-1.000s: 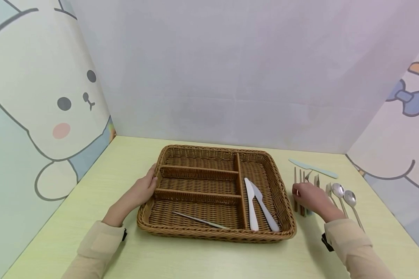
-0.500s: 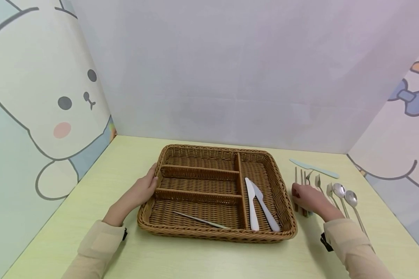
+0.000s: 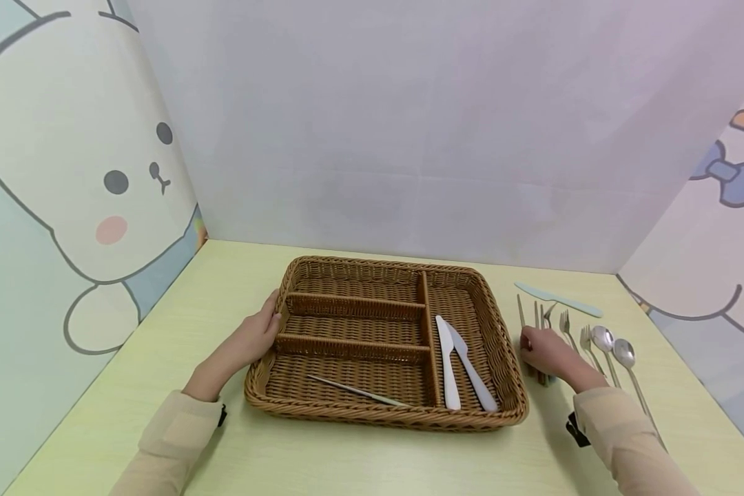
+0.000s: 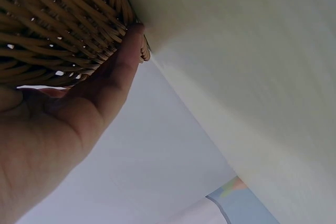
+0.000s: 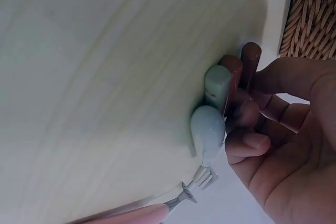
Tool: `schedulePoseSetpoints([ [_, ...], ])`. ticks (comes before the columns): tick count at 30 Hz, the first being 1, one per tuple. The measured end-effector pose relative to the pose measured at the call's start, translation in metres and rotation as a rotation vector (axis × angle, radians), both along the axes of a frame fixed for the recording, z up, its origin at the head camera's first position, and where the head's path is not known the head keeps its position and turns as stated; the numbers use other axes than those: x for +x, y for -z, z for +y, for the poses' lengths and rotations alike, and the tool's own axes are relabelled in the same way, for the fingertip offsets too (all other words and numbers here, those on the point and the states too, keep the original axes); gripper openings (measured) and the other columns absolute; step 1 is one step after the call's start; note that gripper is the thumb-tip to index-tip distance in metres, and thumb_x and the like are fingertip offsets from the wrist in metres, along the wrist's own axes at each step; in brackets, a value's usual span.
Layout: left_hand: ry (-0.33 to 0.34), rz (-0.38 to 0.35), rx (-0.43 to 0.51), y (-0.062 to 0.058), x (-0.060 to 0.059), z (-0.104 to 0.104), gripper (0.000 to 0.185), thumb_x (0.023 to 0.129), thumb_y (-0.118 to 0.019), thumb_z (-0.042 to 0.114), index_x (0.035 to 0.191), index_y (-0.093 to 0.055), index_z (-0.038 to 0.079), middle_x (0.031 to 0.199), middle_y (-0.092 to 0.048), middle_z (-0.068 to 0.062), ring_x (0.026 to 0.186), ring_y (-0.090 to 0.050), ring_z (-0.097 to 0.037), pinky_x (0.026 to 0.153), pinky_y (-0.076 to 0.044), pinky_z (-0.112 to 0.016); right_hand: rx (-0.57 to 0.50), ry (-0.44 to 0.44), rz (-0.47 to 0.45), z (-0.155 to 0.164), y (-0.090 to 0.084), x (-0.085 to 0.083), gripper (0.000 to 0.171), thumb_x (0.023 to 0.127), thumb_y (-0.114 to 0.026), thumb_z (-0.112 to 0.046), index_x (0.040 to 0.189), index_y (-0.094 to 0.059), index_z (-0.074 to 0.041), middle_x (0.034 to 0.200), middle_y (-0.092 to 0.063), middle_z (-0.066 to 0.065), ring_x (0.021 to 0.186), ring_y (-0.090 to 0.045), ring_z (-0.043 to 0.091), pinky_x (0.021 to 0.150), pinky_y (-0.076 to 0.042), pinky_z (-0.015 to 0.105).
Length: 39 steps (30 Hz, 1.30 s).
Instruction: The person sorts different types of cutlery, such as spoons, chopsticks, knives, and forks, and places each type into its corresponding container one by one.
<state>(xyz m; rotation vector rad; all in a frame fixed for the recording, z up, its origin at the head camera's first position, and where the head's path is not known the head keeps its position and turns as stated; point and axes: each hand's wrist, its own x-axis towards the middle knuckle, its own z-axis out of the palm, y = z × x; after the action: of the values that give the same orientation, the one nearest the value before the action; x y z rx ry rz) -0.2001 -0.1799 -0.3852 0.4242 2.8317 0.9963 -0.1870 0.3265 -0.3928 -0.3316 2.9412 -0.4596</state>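
Observation:
A brown wicker cutlery basket [image 3: 356, 413] with several compartments stands on the table. My left hand [image 3: 254, 337] holds its left side, with the thumb at the rim and long fingers along the outer wall in the left wrist view. At the right, my right hand [image 5: 294, 124] pinches a brown-ended chopstick [image 5: 251, 51] between thumb and fingers, its thin tip slanting forward in the head view. Close beside it lie another brown stick [image 5: 231, 65], a light green stick end [image 5: 217, 82] and a pale blue handle [image 5: 207, 129].
Two white-handled knives [image 3: 449, 375] lie in the basket's right compartment, a thin stick [image 3: 356, 391] in the front one. Right of the basket are a light blue knife [image 3: 558, 300], several forks [image 3: 565, 324] and two spoons [image 3: 603, 339]. A white wall stands behind.
The leftmost chopstick has come away from its neighbours, its tip swinging left. My right hand has shifted only slightly. The left hand and basket stay put.

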Motion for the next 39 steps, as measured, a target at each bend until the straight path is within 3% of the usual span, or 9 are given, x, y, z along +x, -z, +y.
schedulePoseSetpoints([
  [11,0.004,0.001,-0.005,-0.001,0.001,0.0,0.056,0.1,-0.028,0.011,0.144,0.001,-0.008,0.053,-0.034,0.001,0.042,-0.027,-0.012,0.046,-0.034,-0.03,0.037,0.022,0.148,0.004,-0.002,-0.004,0.006,0.076,-0.056,0.001,0.079,-0.062,0.002,0.071,-0.062,0.011,0.06,-0.055,0.019,0.054,-0.045,0.034],
  [39,0.008,-0.003,-0.002,-0.001,0.001,-0.001,0.056,0.1,-0.028,0.012,0.144,0.002,-0.007,0.054,-0.037,-0.001,0.043,-0.029,-0.012,0.049,-0.036,-0.03,-0.019,0.043,0.325,-0.015,-0.028,0.01,0.014,0.079,-0.048,0.006,0.084,-0.061,0.006,0.061,-0.054,0.002,0.05,-0.039,0.01,0.05,-0.037,0.027],
])
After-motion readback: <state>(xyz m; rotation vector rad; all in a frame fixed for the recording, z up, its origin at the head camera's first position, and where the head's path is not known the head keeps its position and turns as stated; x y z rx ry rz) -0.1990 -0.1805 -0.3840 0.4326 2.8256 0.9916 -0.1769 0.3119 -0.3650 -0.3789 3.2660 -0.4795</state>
